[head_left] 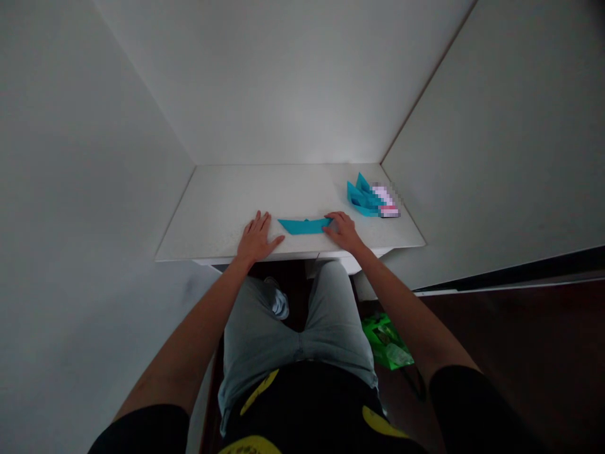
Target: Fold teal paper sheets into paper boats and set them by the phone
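Note:
A blue folded paper boat (304,227) lies flat near the front edge of the white table (227,189). Its right end is between the thumb and fingers of my right hand (344,232). My left hand (256,238) rests on the tabletop just left of the paper, fingers stretched out and thumb apart, holding nothing. A small gap separates that thumb from the paper's left tip.
Further back on the right stand blue folded paper boats (363,198), beside a blurred-out pinkish object (388,200). Walls close in the table behind and at both sides. A green bag (385,340) sits on the dark floor, right of my legs.

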Motion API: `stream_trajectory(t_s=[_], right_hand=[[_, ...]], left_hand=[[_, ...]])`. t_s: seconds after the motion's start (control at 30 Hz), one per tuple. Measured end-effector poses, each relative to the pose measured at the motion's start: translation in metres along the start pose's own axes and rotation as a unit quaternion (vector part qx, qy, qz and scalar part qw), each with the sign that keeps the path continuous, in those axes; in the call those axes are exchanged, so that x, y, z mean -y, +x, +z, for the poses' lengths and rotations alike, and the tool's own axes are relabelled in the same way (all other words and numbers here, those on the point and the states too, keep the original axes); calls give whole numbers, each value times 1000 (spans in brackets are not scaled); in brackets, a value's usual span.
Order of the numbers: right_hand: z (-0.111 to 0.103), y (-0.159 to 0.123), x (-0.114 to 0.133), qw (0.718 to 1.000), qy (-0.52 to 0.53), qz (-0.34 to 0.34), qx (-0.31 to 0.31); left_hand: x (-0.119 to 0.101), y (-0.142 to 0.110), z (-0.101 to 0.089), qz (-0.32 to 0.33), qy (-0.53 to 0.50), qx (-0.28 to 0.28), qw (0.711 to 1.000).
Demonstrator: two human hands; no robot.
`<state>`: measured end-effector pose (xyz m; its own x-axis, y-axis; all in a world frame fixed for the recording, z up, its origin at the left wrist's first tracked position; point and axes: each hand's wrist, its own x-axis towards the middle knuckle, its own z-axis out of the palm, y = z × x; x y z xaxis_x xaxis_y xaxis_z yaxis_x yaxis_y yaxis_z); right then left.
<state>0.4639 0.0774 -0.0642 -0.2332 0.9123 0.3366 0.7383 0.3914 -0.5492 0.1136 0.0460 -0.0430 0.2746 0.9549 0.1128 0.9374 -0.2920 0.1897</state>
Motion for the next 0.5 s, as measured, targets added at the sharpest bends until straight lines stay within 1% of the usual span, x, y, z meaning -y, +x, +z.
stream_trajectory(t_s=[0.13, 0.17, 0.23, 0.3, 0.37, 0.43, 0.5], right_hand=[[-4, -6, 5, 996, 66, -45, 33], [-6, -8, 4, 994, 84, -52, 36], [-15, -11, -1, 995, 92, -43, 20], [-29, -13, -9, 998, 49, -26, -8], [-47, -15, -20, 999, -27, -15, -28], [-63, -18, -30, 994, -103, 3, -38], [-75, -20, -39, 986, -159, 27, -40]], left_hand=[[-1, -1, -3, -4, 6, 1, 1000], [-1, -1, -2, -2, 8, 1, 1000], [1, -1, -1, 3, 12, -1, 1000], [2, -1, 2, 6, 16, -4, 1000], [3, -1, 4, 7, 16, -10, 1000], [3, -1, 5, 7, 12, -18, 1000], [3, -2, 6, 8, 6, -23, 1000]])
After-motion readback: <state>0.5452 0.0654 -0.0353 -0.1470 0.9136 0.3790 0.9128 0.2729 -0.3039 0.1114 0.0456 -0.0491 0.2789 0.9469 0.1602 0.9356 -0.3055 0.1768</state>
